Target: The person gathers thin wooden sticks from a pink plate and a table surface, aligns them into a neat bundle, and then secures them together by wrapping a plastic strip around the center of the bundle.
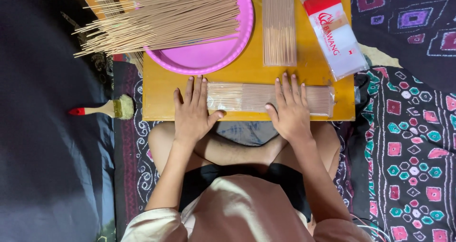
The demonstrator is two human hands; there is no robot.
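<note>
Pressing packet (247, 98), left hand (192, 113), right hand (290, 113) flat

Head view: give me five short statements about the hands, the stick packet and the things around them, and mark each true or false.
1. Both hands, left hand and right hand, lie flat on the clear stick packet. True.
2. The pink tray is empty. False: loose thin sticks lie across it.
3. The paintbrush rests on the yellow board. False: it lies off the board, on dark cloth to its left.
4. A neat stack of sticks lies right of the pink tray. True.
5. The right hand holds the red-and-white packet. False: that packet lies untouched at the board's far right.
</note>
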